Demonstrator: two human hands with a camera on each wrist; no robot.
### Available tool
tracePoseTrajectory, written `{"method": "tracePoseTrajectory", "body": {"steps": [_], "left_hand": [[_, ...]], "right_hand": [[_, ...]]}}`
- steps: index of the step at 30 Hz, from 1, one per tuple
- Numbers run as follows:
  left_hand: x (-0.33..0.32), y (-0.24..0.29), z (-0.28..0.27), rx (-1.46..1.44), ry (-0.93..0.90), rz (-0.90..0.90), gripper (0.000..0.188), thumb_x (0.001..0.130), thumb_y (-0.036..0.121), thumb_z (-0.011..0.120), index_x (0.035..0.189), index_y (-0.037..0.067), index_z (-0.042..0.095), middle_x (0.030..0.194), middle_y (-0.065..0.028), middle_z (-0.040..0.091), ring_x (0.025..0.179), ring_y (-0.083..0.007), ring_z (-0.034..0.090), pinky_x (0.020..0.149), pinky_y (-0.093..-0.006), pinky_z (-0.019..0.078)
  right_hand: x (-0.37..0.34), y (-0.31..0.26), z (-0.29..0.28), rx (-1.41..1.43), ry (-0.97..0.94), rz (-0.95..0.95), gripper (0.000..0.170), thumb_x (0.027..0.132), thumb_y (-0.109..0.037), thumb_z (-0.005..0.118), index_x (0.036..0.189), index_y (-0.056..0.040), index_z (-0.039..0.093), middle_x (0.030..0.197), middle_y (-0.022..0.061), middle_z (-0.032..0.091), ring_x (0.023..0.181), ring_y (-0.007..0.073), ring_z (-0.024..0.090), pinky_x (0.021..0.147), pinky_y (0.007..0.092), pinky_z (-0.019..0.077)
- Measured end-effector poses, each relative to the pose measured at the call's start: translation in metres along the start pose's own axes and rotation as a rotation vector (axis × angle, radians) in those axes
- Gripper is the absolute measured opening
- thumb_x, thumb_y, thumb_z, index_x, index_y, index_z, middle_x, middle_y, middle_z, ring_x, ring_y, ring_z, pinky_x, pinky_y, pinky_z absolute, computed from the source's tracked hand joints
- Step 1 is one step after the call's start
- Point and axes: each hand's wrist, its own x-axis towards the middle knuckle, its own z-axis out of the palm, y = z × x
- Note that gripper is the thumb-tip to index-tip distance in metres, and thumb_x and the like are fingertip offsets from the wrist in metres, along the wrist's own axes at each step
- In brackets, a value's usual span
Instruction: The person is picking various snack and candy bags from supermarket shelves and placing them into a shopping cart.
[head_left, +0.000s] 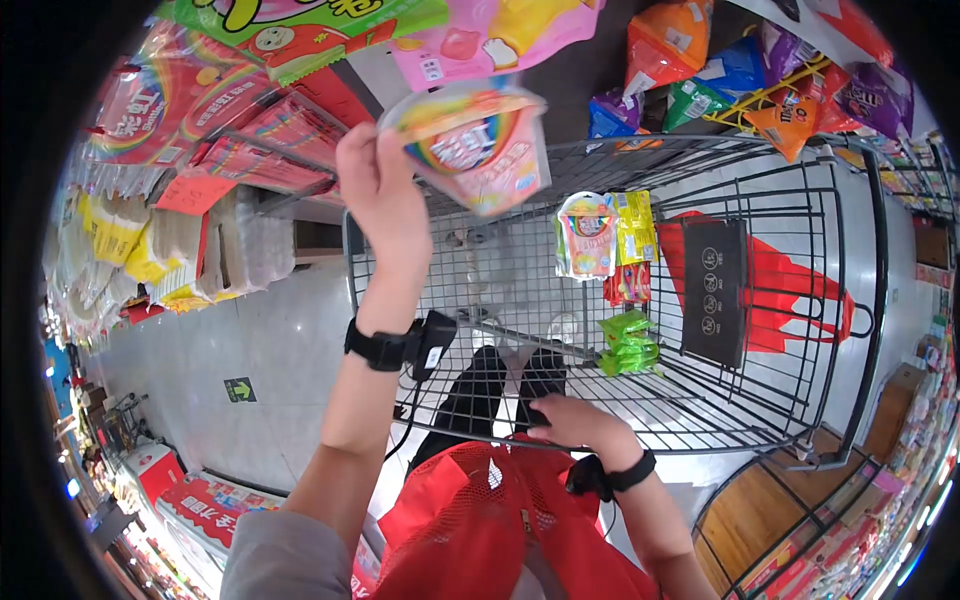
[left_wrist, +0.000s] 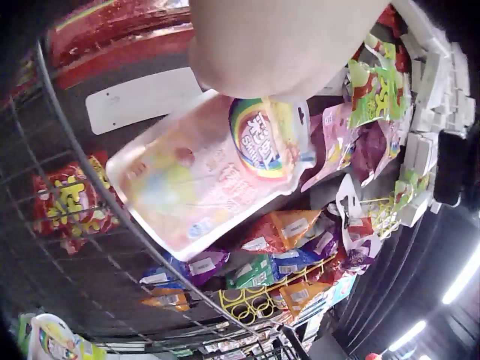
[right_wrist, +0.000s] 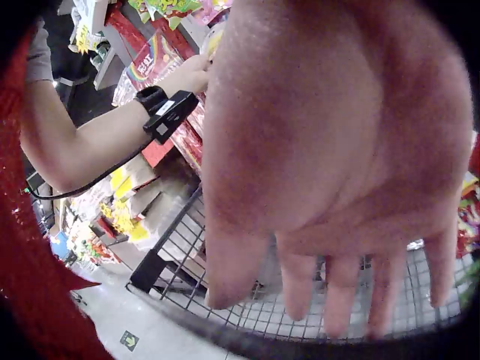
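My left hand (head_left: 385,195) pinches a white and pink candy pouch (head_left: 480,150) with a rainbow print by its edge, above the far left part of the cart. In the left wrist view the pouch (left_wrist: 202,180) hangs tilted below the hand (left_wrist: 277,45); the fingertips are hidden. Low over the near rim of the wire cart, the right hand (head_left: 585,425) holds nothing. The right wrist view shows its palm (right_wrist: 330,142) with the fingers extended. A similar pouch (head_left: 587,238) lies in the cart beside a yellow packet (head_left: 636,225).
Inside the cart are also green packets (head_left: 628,343), small red packets (head_left: 628,284), a red bag (head_left: 780,290) and a dark panel (head_left: 715,290). Shelves of red candy bags (head_left: 150,110) stand at left. Coloured triangular packs (head_left: 668,45) and larger bags (head_left: 330,35) hang beyond the cart.
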Motion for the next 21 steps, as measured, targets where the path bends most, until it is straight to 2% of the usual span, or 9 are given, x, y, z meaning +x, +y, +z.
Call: {"method": "tracePoseTrajectory", "body": {"steps": [2, 5, 8, 9, 12, 16, 18, 20, 21], "left_hand": [[-0.017, 0.001, -0.011, -0.130, 0.116, -0.188, 0.010, 0.087, 0.010, 0.047, 0.093, 0.001, 0.045, 0.081, -0.0004, 0.047, 0.069, -0.0054, 0.045, 0.059, -0.0188, 0.0380], [-0.045, -0.021, -0.022, -0.079, 0.050, -0.300, 0.011, 0.088, 0.012, 0.046, 0.092, 0.002, 0.044, 0.083, -0.0007, 0.048, 0.072, -0.0060, 0.046, 0.064, -0.0197, 0.0383], [-0.079, -0.056, -0.018, -0.061, 0.016, -0.487, 0.011, 0.088, 0.012, 0.046, 0.092, 0.002, 0.045, 0.083, -0.0013, 0.049, 0.073, -0.0067, 0.046, 0.067, -0.0207, 0.0386], [-0.092, -0.066, -0.014, -0.097, 0.007, -0.616, 0.011, 0.088, 0.012, 0.047, 0.092, 0.002, 0.046, 0.083, -0.0017, 0.050, 0.074, -0.0071, 0.047, 0.068, -0.0211, 0.0388], [-0.124, -0.099, 0.016, -0.029, -0.003, -0.701, 0.011, 0.087, 0.012, 0.048, 0.090, 0.001, 0.048, 0.082, -0.0022, 0.051, 0.075, -0.0078, 0.048, 0.068, -0.0218, 0.0392], [-0.149, -0.172, 0.044, 0.075, -0.069, -0.709, 0.014, 0.085, 0.013, 0.052, 0.090, 0.000, 0.049, 0.081, -0.0032, 0.053, 0.074, -0.0095, 0.048, 0.067, -0.0237, 0.0400], [-0.155, -0.191, 0.059, 0.210, -0.003, -0.807, 0.013, 0.085, 0.012, 0.051, 0.090, 0.000, 0.049, 0.079, -0.0036, 0.053, 0.070, -0.0101, 0.049, 0.065, -0.0244, 0.0404], [-0.157, -0.204, 0.069, 0.046, 0.055, -1.006, 0.015, 0.086, 0.013, 0.048, 0.097, 0.002, 0.046, 0.082, -0.0046, 0.053, 0.068, -0.0116, 0.050, 0.054, -0.0281, 0.0442], [-0.158, -0.204, 0.074, 0.051, 0.049, -1.025, 0.016, 0.087, 0.013, 0.046, 0.099, 0.003, 0.044, 0.087, -0.0060, 0.052, 0.075, -0.0141, 0.052, 0.062, -0.0309, 0.0469]], "right_hand": [[-0.017, -0.008, 0.005, -0.052, -0.073, 0.109, 0.046, 0.082, -0.044, 0.047, 0.109, -0.0065, 0.052, 0.105, 0.0177, 0.053, 0.098, 0.0356, 0.050, 0.083, 0.0444, 0.0407], [-0.033, -0.014, 0.001, 0.135, -0.064, 0.107, 0.044, 0.085, -0.045, 0.041, 0.110, -0.0107, 0.053, 0.105, 0.0158, 0.052, 0.100, 0.0351, 0.049, 0.083, 0.0465, 0.0390], [-0.036, -0.018, 0.010, 0.069, -0.070, 0.150, 0.039, 0.086, -0.043, 0.039, 0.108, -0.0151, 0.055, 0.107, 0.0139, 0.051, 0.102, 0.0345, 0.048, 0.083, 0.0503, 0.0367], [-0.037, -0.014, 0.018, 0.066, -0.018, 0.138, 0.034, 0.086, -0.041, 0.041, 0.104, -0.0172, 0.057, 0.107, 0.0124, 0.050, 0.101, 0.0334, 0.049, 0.083, 0.0531, 0.0349], [-0.041, -0.015, 0.017, -0.141, -0.096, 0.097, 0.032, 0.084, -0.039, 0.045, 0.101, -0.0161, 0.059, 0.109, 0.0120, 0.049, 0.101, 0.0327, 0.048, 0.082, 0.0561, 0.0344], [-0.041, -0.004, 0.027, -0.085, -0.086, 0.046, 0.031, 0.082, -0.038, 0.048, 0.094, -0.0128, 0.062, 0.111, 0.0140, 0.047, 0.104, 0.0329, 0.045, 0.084, 0.0625, 0.0304], [-0.042, -0.006, 0.023, -0.093, -0.132, 0.056, 0.031, 0.081, -0.037, 0.049, 0.094, -0.0113, 0.061, 0.110, 0.0138, 0.047, 0.103, 0.0330, 0.045, 0.082, 0.0594, 0.0329], [-0.041, -0.004, 0.021, -0.114, -0.172, 0.061, 0.031, 0.081, -0.036, 0.050, 0.093, -0.0098, 0.060, 0.108, 0.0136, 0.047, 0.102, 0.0331, 0.045, 0.080, 0.0564, 0.0354], [-0.041, -0.004, 0.021, -0.104, -0.184, 0.055, 0.030, 0.081, -0.035, 0.051, 0.093, -0.0098, 0.061, 0.107, 0.0135, 0.047, 0.102, 0.0326, 0.045, 0.081, 0.0564, 0.0349]]}}
